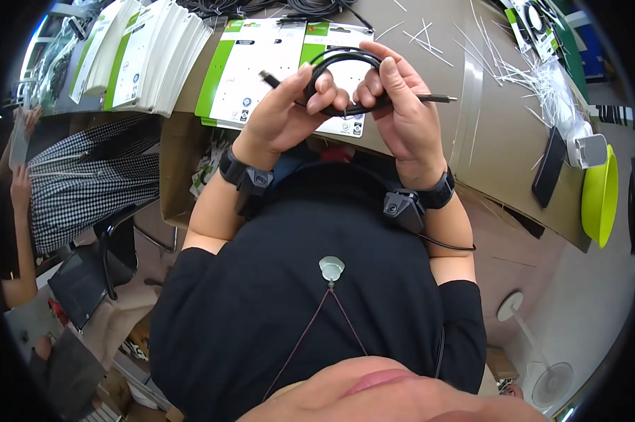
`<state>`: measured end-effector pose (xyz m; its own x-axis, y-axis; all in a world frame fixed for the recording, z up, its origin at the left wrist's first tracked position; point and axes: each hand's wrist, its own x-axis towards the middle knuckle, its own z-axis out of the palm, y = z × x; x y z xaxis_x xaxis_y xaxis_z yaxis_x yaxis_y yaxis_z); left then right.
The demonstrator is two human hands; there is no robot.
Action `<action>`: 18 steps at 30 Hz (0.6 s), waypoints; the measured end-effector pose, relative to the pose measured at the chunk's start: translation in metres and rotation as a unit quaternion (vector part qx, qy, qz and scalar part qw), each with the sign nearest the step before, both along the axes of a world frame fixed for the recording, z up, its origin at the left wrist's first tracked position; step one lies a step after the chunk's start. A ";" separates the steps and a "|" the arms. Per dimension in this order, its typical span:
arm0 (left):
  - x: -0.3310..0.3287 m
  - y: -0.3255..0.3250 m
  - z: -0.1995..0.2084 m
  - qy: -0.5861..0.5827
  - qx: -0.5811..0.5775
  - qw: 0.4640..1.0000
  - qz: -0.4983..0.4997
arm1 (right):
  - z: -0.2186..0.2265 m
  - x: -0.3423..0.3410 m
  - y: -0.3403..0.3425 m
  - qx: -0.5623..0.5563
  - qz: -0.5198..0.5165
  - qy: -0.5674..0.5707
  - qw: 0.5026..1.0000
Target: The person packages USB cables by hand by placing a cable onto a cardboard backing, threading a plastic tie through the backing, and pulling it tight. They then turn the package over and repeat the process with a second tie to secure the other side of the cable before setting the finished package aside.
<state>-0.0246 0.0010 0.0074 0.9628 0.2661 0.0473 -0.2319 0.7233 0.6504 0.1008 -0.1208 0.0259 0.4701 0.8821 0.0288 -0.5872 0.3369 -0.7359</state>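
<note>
Both my hands hold a coiled black cable [363, 109] above the near side of the table. My left hand [289, 109] pinches the coil's left side, thumb and fingers closed on it. A plug [269, 79] sticks out beyond that thumb. On the other side my right hand [405, 105] grips the coil with curled fingers, and the second plug [438, 98] points out to the right. Beneath the coil lie white and green packaging cards [222, 88], partly covered by my hands.
Stacked cards [156, 60] stand at the left, with more black cables [317, 7] behind. White twist ties [496, 56] lie scattered at the right, near a black phone-like slab [550, 165] and a lime-green bowl [598, 200]. Another person's arm [22, 218] shows at far left.
</note>
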 end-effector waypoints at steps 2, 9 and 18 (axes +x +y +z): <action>0.001 0.001 -0.003 -0.033 -0.056 0.996 -0.063 | -0.003 0.000 -0.004 0.003 0.022 0.018 1.000; 0.003 -0.004 0.012 0.117 0.168 0.979 -0.021 | -0.015 -0.014 -0.003 -0.095 -0.042 0.007 0.995; 0.017 -0.002 -0.005 0.159 0.603 0.744 0.239 | -0.022 -0.010 0.002 -0.100 -0.036 0.039 0.994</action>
<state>-0.0079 -0.0010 0.0023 0.7852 0.5308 0.3190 0.0300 -0.5472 0.8365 0.0907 -0.1188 0.0043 0.5262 0.8305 -0.1827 -0.6252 0.2323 -0.7451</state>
